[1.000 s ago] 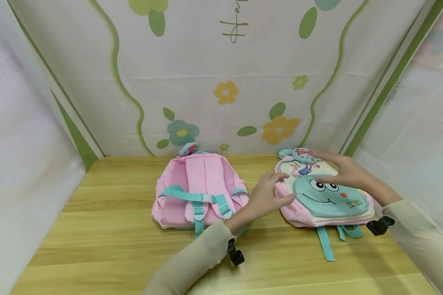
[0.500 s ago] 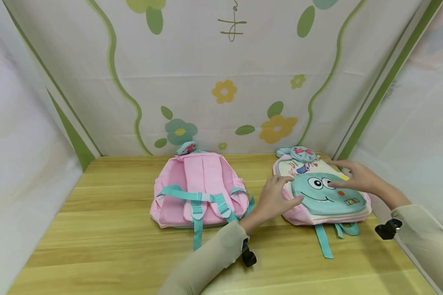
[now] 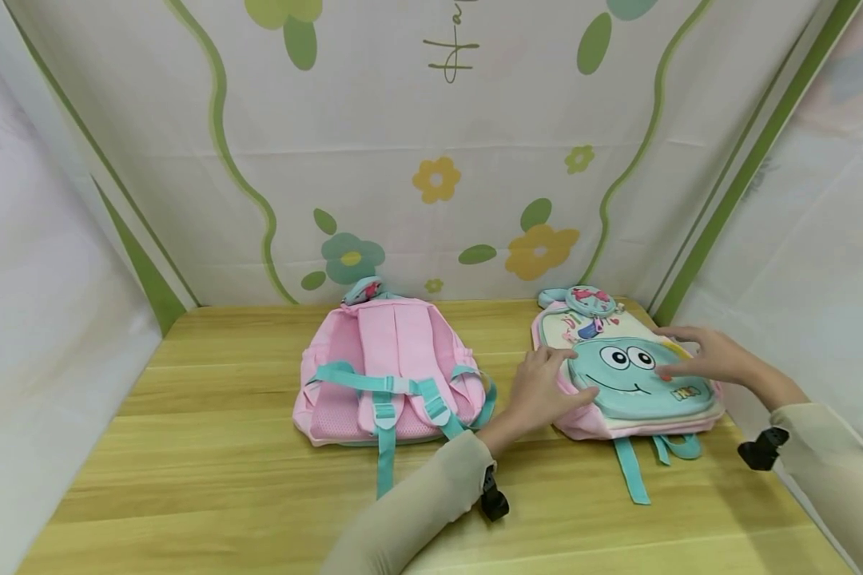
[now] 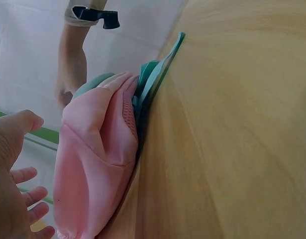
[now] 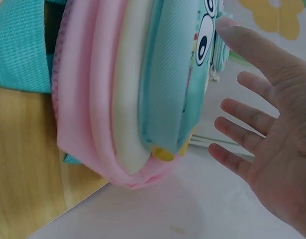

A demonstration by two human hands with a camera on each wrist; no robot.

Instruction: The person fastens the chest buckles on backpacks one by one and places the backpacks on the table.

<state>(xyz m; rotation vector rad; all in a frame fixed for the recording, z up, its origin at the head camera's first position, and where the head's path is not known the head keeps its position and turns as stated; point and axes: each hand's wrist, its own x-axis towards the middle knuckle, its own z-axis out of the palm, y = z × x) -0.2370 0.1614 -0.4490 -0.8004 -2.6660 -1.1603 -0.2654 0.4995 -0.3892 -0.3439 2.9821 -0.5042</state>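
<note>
A pink, cream and teal backpack (image 3: 633, 391) lies front up on the right, a smiling face on its teal pocket. My left hand (image 3: 535, 391) is at its left side, thumb and fingers spread. In the left wrist view, those fingers stand apart from the pink side panel (image 4: 95, 159). My right hand (image 3: 719, 357) hovers at the bag's right side, relaxed and holding nothing. The right wrist view has the right fingers (image 5: 247, 114) extended beside the teal pocket (image 5: 167, 74). A small round pouch (image 3: 591, 301) sits at the bag's top.
A second pink backpack (image 3: 397, 339) lies straps up in the middle of the wooden table (image 3: 208, 447), with teal straps trailing from it. Another teal strap (image 3: 631, 471) hangs from the right bag toward the front. Flower-printed cloth walls (image 3: 374, 112) enclose the back and sides.
My left hand has moved right, from near the pink bag to the face backpack's left side. My right hand has shifted right and slightly down, off the bag's upper part. Both bags stay in place.
</note>
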